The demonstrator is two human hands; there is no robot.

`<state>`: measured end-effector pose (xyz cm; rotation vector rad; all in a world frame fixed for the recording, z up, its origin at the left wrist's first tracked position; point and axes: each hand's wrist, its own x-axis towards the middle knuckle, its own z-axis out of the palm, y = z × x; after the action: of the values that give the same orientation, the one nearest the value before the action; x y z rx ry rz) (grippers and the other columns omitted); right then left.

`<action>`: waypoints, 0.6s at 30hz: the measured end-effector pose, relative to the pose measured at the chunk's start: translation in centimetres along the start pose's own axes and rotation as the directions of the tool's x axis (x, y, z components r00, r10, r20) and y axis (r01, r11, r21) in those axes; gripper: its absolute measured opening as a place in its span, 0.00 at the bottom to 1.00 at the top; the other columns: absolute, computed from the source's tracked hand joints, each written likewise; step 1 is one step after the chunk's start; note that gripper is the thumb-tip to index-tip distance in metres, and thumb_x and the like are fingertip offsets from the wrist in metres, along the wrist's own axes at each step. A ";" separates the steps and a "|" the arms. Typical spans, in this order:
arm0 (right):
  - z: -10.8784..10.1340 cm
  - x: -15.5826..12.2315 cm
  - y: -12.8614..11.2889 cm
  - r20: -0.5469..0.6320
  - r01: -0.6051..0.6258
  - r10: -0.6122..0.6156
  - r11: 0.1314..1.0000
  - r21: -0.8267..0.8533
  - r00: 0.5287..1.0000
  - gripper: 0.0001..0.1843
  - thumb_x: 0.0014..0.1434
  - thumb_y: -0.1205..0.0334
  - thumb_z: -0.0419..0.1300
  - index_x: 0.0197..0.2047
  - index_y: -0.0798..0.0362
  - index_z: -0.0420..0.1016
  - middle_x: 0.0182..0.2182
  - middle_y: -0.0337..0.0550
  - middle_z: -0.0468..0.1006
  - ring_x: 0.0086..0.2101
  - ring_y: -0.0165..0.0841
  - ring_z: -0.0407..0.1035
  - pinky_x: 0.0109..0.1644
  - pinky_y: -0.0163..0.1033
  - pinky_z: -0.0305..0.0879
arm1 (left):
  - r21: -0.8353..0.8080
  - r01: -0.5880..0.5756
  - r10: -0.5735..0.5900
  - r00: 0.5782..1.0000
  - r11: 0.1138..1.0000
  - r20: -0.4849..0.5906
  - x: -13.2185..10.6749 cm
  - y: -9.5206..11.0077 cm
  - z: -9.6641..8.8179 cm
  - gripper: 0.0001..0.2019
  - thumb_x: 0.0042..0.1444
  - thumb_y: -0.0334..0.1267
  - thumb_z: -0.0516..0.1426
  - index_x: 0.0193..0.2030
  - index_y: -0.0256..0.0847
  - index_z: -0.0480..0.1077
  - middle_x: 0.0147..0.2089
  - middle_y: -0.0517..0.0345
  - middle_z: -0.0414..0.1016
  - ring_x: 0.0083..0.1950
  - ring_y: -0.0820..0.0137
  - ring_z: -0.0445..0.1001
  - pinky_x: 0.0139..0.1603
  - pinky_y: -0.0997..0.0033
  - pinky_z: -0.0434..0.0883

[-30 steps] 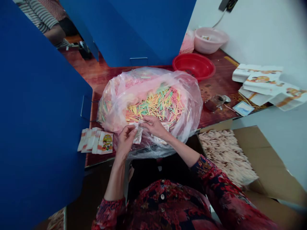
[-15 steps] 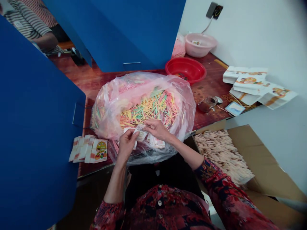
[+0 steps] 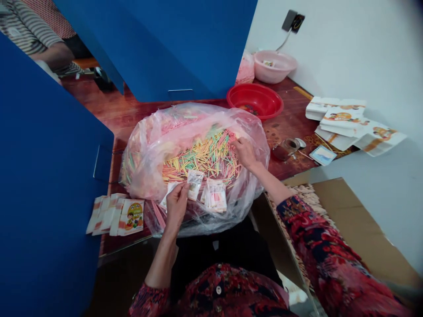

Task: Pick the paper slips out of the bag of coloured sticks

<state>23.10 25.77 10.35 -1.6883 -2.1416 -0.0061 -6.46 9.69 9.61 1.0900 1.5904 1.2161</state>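
Above a bulging plastic bag [image 3: 144,165] of coloured sticks [image 3: 201,160], a person's left hand [image 3: 176,206] pinches a small white packet [image 3: 168,195] between thumb and fingers. The right hand [image 3: 244,153], loosely open, rests its fingertips [image 3: 235,141] on the sticks. Two more packets [image 3: 194,184] lie on the bag just beyond the left hand, printed packets [image 3: 131,217] sit on the table [image 3: 297,110] to its left, and a red basin [image 3: 254,100] stands beyond the right hand.
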 end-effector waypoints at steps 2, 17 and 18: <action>0.5 1.1 1.9 0.033 0.070 -0.067 0.993 -0.096 0.997 0.20 0.67 0.71 0.50 0.50 0.53 0.82 0.44 0.53 0.77 0.43 0.41 0.66 0.50 0.45 0.61 | -0.007 0.005 -0.005 1.000 1.000 -0.002 0.0 0.0 -0.1 0.20 0.57 0.54 0.60 0.42 0.38 0.82 0.38 0.54 0.82 0.41 0.66 0.76 0.45 0.68 0.72; 2.1 3.5 4.3 0.190 0.308 -0.295 0.951 -0.039 0.936 0.20 0.68 0.72 0.47 0.49 0.56 0.80 0.52 0.55 0.77 0.46 0.40 0.69 0.50 0.45 0.64 | -0.049 0.028 -0.029 0.999 0.998 -0.018 0.2 0.2 -0.1 0.20 0.59 0.53 0.61 0.43 0.37 0.82 0.40 0.53 0.83 0.41 0.66 0.78 0.44 0.69 0.73; 1.9 3.4 4.2 0.181 0.300 -0.289 0.953 -0.036 0.940 0.20 0.67 0.73 0.47 0.48 0.56 0.79 0.51 0.55 0.78 0.46 0.40 0.69 0.49 0.44 0.64 | -0.054 0.035 -0.036 0.999 0.998 -0.017 0.1 0.2 -0.2 0.20 0.59 0.53 0.60 0.43 0.38 0.82 0.39 0.54 0.82 0.39 0.67 0.77 0.42 0.70 0.73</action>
<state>25.79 30.54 8.67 -1.4295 -2.5329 -0.0127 -6.63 9.73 9.81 1.0152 1.5751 1.2414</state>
